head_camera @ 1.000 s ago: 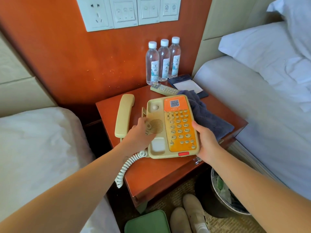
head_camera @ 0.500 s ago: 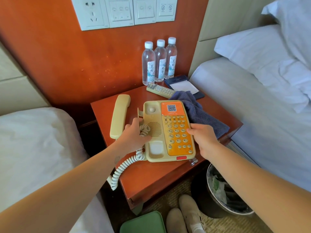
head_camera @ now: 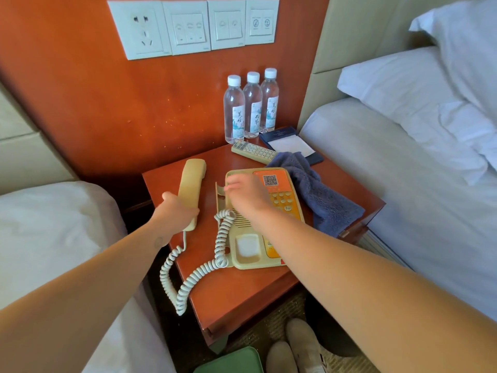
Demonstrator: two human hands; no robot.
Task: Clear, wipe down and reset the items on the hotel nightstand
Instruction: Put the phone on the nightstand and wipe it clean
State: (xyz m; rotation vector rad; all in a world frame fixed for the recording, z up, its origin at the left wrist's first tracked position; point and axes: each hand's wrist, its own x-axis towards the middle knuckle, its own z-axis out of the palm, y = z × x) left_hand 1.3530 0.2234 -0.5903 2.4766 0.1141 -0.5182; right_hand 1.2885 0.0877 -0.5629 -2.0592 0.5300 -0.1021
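Note:
A beige telephone base (head_camera: 247,246) with an orange keypad sits on the red-brown wooden nightstand (head_camera: 242,294). Its beige handset (head_camera: 192,181) lies off the cradle, to the left of the base. My left hand (head_camera: 177,211) grips the handset's near end. My right hand (head_camera: 247,192) hovers blurred over the far left part of the base, fingers stretched toward the cradle. A coiled cord (head_camera: 188,281) runs from the handset past the nightstand's front left edge and back to the base. A blue-grey cloth (head_camera: 322,200) lies crumpled right of the phone.
Three water bottles (head_camera: 252,109) stand at the back by the wall, with a remote (head_camera: 252,152) and a notepad in a dark folder (head_camera: 290,145) in front of them. Beds flank the nightstand on both sides. On the floor are shoes (head_camera: 295,348) and a green object (head_camera: 234,359).
Both hands let go of the phone base. My left hand moved left and took hold of the handset. My right hand moved from the base's right edge to over its far left part.

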